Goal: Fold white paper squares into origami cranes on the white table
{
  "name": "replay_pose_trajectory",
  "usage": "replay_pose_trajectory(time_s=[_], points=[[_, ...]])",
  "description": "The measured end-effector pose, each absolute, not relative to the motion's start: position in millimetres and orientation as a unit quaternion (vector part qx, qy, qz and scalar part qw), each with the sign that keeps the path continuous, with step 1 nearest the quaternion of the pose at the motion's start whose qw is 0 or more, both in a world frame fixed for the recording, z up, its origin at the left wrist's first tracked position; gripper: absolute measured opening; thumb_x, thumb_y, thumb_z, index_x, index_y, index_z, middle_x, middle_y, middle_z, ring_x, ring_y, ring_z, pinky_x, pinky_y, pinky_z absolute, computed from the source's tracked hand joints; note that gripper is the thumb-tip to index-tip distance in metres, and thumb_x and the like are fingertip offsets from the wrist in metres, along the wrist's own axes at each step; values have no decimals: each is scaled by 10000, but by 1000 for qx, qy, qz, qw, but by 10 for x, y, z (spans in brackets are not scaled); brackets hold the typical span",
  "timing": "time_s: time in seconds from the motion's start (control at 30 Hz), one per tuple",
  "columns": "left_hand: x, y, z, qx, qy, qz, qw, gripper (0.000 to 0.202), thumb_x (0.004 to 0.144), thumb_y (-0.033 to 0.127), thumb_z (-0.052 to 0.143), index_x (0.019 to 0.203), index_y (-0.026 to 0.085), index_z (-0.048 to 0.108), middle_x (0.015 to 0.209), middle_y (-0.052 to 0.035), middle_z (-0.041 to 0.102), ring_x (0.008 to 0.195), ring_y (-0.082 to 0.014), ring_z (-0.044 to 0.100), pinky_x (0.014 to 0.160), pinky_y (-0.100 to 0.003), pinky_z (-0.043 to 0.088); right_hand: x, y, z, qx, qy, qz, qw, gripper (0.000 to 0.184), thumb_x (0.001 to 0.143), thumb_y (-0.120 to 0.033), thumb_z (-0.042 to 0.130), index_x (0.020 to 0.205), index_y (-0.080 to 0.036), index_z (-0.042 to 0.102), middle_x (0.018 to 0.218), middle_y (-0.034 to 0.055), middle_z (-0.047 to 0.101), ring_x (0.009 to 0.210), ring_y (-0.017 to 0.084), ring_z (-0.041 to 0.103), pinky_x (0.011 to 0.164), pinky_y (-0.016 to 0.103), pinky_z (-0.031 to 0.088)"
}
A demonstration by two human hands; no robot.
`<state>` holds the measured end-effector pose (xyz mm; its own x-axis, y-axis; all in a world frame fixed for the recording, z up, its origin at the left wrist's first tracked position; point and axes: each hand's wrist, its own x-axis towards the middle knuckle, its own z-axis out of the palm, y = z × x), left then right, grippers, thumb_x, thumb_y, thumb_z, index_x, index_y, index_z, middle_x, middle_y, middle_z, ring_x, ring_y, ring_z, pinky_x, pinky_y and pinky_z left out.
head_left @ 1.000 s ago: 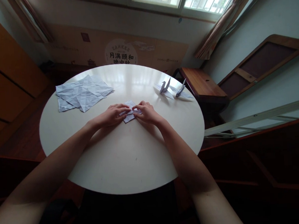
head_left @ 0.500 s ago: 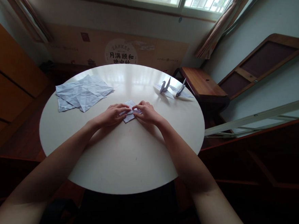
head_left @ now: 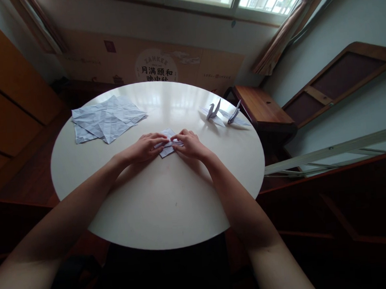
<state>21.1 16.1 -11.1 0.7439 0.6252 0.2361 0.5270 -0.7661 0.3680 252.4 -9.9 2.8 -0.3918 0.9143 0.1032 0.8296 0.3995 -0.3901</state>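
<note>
A small piece of folded white paper [head_left: 167, 151] lies on the round white table [head_left: 157, 200], between my two hands. My left hand [head_left: 148, 146] grips its left side, thumb and fingers on the paper. On the opposite side my right hand [head_left: 189, 143] pinches the paper with thumb and forefinger. The fingertips of both hands nearly meet over its middle and hide part of the folds.
Creased white paper sheets [head_left: 108, 117] lie in a loose pile at the table's back left. Two folded paper cranes [head_left: 213, 113] stand at the back right. Beyond the table's right edge is a wooden stool [head_left: 263, 104]; a cardboard panel [head_left: 187, 61] stands behind.
</note>
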Motion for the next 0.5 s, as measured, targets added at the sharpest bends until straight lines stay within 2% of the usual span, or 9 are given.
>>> replay_pose_trajectory(time_s=[0.5], points=[[192, 194, -161, 923, 309, 183, 140, 398, 986, 423, 437, 1326, 284, 591, 1350, -65, 568, 1221, -261, 534, 1073, -420, 351, 2516, -114, 57, -532, -821, 145, 148, 339, 911, -372, 587, 1227, -268, 655, 1143, 87, 561, 1082, 267, 494, 989, 419, 364]])
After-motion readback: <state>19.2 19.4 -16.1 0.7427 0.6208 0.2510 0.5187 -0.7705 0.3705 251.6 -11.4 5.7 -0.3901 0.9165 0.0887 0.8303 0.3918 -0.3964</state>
